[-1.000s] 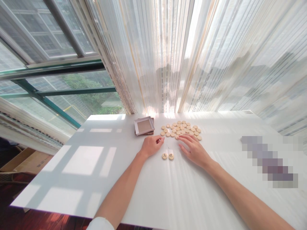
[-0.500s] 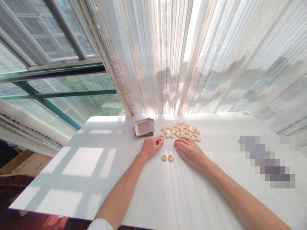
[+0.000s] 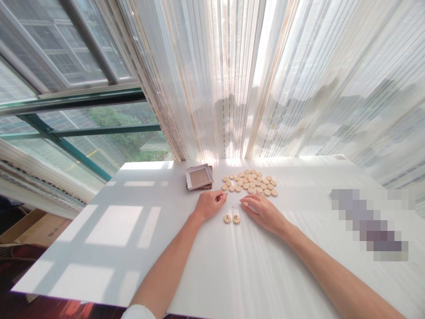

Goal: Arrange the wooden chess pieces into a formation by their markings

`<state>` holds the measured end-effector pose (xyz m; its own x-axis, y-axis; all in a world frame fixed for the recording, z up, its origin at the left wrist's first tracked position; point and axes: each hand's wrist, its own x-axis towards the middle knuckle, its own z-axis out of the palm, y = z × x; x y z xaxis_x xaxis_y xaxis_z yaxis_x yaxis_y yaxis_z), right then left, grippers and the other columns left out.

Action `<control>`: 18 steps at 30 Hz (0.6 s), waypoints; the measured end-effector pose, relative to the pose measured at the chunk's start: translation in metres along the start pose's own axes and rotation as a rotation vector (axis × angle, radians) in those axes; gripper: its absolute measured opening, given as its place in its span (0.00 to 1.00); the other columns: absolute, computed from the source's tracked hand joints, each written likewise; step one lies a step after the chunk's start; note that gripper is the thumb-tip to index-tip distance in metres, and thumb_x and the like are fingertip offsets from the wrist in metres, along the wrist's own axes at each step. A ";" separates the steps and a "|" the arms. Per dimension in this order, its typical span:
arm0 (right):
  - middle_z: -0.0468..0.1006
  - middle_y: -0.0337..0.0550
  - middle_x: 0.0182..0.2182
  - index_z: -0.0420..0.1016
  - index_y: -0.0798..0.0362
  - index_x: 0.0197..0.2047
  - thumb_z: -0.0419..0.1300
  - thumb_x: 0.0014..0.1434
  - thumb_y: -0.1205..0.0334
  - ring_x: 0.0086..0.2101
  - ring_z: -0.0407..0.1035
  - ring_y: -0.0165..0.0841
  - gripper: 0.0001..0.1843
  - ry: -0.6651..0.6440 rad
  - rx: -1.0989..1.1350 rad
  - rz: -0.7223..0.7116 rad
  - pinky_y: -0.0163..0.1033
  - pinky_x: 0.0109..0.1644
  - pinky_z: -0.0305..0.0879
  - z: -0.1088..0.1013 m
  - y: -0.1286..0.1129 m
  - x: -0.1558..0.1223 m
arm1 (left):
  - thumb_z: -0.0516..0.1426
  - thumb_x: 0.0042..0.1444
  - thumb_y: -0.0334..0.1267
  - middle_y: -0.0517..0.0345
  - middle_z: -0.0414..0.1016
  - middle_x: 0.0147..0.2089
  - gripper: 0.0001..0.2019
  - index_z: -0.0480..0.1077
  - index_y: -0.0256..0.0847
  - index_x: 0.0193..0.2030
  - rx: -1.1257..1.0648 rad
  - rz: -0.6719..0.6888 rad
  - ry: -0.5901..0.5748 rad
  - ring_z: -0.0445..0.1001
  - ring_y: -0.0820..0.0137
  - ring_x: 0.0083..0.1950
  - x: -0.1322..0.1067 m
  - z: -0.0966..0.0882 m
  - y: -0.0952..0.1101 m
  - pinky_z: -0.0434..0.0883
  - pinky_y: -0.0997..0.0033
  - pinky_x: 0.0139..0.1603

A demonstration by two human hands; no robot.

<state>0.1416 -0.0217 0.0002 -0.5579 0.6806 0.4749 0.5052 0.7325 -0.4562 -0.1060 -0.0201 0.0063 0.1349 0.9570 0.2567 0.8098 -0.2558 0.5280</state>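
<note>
Two round Chinese chess pieces lie side by side with black characters up: a left piece and a right piece. Beyond them, my left hand rests on the table with its fingers curled in; whatever they hold, if anything, is hidden. My right hand lies palm down to the right of the pair, fingers stretched forward and slightly bent. Its fingertips are close to the near edge of a group of several blank-side-up chess pieces. What lies under the right palm is hidden.
A shallow open box sits behind my left hand on the white table. A blurred-out patch covers something at the right. Curtains hang along the back, with a window at the left and a cardboard box below it.
My right hand has drawn back slightly from the group, with its fingers more bent, uncovering pieces at the near edge. The left hand and the two face-up pieces have stayed about the same.
</note>
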 end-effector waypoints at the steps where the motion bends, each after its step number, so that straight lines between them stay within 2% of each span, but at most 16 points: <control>1: 0.79 0.48 0.45 0.74 0.47 0.51 0.54 0.69 0.62 0.44 0.74 0.41 0.11 0.008 0.022 0.011 0.48 0.49 0.72 0.000 0.000 0.000 | 0.52 0.64 0.46 0.62 0.71 0.22 0.18 0.76 0.41 0.28 -0.006 0.003 -0.002 0.65 0.73 0.25 0.000 -0.001 0.000 0.58 0.74 0.31; 5: 0.77 0.47 0.48 0.73 0.45 0.54 0.53 0.69 0.62 0.43 0.76 0.39 0.13 0.085 0.134 0.061 0.45 0.47 0.75 0.002 -0.002 -0.001 | 0.53 0.64 0.45 0.61 0.76 0.27 0.15 0.78 0.42 0.36 -0.075 0.024 -0.021 0.69 0.73 0.27 -0.002 -0.002 0.006 0.63 0.74 0.33; 9: 0.78 0.47 0.48 0.72 0.45 0.56 0.54 0.69 0.62 0.43 0.76 0.38 0.14 0.126 0.197 0.085 0.44 0.45 0.76 0.003 -0.003 0.000 | 0.55 0.62 0.44 0.59 0.81 0.34 0.12 0.78 0.42 0.41 -0.272 0.060 -0.101 0.70 0.74 0.28 -0.007 0.001 0.017 0.67 0.74 0.33; 18: 0.79 0.47 0.48 0.72 0.47 0.49 0.55 0.68 0.62 0.46 0.76 0.40 0.08 0.116 0.216 0.060 0.47 0.51 0.74 0.009 -0.013 0.002 | 0.60 0.59 0.49 0.54 0.82 0.43 0.16 0.77 0.41 0.47 -0.575 -0.028 -0.160 0.76 0.74 0.28 -0.005 0.008 0.022 0.73 0.74 0.30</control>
<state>0.1280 -0.0305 -0.0001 -0.4457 0.7287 0.5199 0.3753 0.6794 -0.6305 -0.0846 -0.0291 0.0101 0.2384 0.9617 0.1354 0.3808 -0.2208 0.8979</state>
